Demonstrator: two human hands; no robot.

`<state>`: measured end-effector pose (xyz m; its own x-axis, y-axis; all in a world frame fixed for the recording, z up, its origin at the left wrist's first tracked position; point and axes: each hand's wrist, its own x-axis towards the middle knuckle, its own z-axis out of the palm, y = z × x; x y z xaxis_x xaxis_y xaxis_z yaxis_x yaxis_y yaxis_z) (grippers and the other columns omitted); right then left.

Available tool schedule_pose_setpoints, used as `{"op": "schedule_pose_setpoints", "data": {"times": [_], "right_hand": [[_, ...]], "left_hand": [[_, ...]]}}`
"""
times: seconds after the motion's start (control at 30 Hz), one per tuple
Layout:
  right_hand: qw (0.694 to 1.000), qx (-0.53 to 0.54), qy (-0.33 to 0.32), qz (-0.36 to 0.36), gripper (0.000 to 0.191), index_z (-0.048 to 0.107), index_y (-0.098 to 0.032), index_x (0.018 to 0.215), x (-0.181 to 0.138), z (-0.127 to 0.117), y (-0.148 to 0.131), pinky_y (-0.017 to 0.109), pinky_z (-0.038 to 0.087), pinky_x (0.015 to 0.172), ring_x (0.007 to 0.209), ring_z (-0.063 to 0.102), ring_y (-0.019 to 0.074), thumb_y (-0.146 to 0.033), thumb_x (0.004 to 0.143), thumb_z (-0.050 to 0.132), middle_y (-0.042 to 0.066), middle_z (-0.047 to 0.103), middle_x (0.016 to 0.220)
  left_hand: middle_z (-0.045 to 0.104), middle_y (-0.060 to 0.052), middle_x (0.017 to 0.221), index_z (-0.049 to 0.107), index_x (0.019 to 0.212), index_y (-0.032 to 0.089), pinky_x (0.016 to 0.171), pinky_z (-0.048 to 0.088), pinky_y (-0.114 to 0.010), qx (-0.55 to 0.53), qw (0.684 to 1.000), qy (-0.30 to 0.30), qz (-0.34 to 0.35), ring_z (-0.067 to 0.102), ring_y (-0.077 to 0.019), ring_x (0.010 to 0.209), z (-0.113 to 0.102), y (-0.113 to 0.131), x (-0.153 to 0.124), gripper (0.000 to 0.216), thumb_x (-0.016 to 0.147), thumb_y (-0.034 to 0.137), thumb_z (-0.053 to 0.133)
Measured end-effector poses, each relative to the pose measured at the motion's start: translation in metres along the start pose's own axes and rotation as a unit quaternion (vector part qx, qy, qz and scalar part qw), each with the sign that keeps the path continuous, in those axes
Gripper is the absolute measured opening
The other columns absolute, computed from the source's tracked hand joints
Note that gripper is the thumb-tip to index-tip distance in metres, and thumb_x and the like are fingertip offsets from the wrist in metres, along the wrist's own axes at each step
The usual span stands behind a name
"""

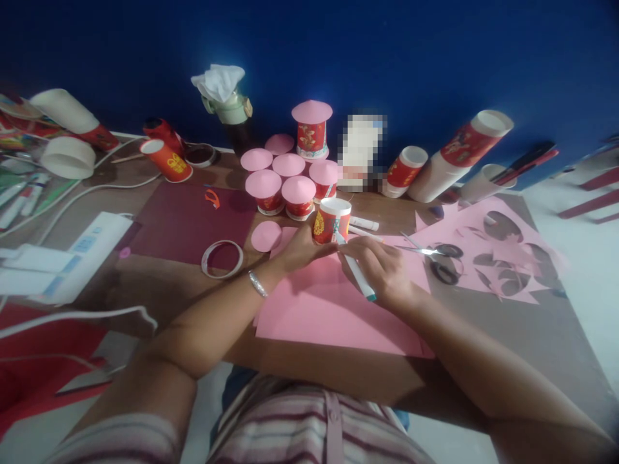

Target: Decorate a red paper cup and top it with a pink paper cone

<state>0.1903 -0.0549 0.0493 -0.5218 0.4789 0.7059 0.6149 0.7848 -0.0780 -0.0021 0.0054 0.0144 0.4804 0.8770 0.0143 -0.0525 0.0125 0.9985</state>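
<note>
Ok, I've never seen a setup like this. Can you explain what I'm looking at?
There's no machine here, just a person's two bare hands. The single picture comes from a camera worn on the head, looking forward and down. The left hand holds a red cup. The right hand grips a white pen, its tip at the cup's side. Below them, pink sheets lie on the brown table. Beyond the left hand stand red cups with pink cone tops. To the right lie scissors and cut pink scraps.
</note>
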Motion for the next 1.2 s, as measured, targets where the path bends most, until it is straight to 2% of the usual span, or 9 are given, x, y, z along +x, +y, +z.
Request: {"op": "schedule_pose_setpoints", "data": {"times": [0.23, 0.53, 0.73, 0.97, 1.2], "right_hand": [[1.000, -0.003, -0.008, -0.002, 0.019, 0.059, -0.015, 0.114, 0.000, -0.001, 0.000, 0.031, 0.057, 0.064, 0.079, 0.069, 0.0195, -0.008, 0.097, 0.055, 0.010, 0.071, 0.090], [1.000, 0.006, -0.008, -0.009, 0.016, 0.059, -0.011, 0.109, 0.000, -0.002, 0.000, 0.031, 0.057, 0.064, 0.077, 0.069, 0.0207, -0.005, 0.094, 0.059, 0.012, 0.071, 0.088], [1.000, -0.002, 0.003, -0.011, 0.017, 0.058, -0.014, 0.112, -0.001, -0.003, -0.002, 0.029, 0.057, 0.064, 0.077, 0.069, 0.0183, -0.008, 0.096, 0.059, 0.009, 0.072, 0.089], [1.000, -0.012, -0.005, -0.027, 0.020, 0.058, -0.012, 0.117, 0.000, -0.004, -0.003, 0.030, 0.058, 0.067, 0.081, 0.071, 0.0196, -0.008, 0.097, 0.056, 0.012, 0.073, 0.093], [0.999, -0.034, -0.015, -0.034, 0.021, 0.057, -0.011, 0.118, 0.002, -0.005, -0.001, 0.031, 0.058, 0.068, 0.083, 0.071, 0.0210, -0.006, 0.098, 0.054, 0.012, 0.073, 0.093]], "left_hand": [[0.069, -0.013, 0.123, 0.053, 0.127, 0.020, 0.096, 0.056, -0.039, -0.032, 0.999, 0.002, -0.004, 0.067, -0.0302, 0.117, -0.002, -0.009, 0.001, 0.075, 0.070, 0.053, 0.088], [0.069, -0.011, 0.119, 0.053, 0.125, 0.022, 0.096, 0.056, -0.041, -0.016, 1.000, 0.004, -0.008, 0.068, -0.0296, 0.114, -0.001, -0.004, 0.000, 0.071, 0.071, 0.053, 0.087], [0.070, -0.010, 0.117, 0.054, 0.123, 0.022, 0.093, 0.057, -0.040, -0.011, 1.000, 0.005, 0.003, 0.069, -0.0277, 0.110, -0.001, -0.007, 0.001, 0.067, 0.072, 0.051, 0.086], [0.070, -0.009, 0.110, 0.056, 0.112, 0.021, 0.084, 0.061, -0.039, 0.078, 0.995, 0.027, 0.062, 0.069, -0.0253, 0.099, 0.004, -0.008, 0.001, 0.060, 0.072, 0.055, 0.085], [0.067, -0.006, 0.103, 0.055, 0.106, 0.020, 0.079, 0.059, -0.034, 0.134, 0.986, 0.074, 0.069, 0.067, -0.0222, 0.093, 0.009, -0.008, 0.002, 0.058, 0.066, 0.043, 0.091]]}}
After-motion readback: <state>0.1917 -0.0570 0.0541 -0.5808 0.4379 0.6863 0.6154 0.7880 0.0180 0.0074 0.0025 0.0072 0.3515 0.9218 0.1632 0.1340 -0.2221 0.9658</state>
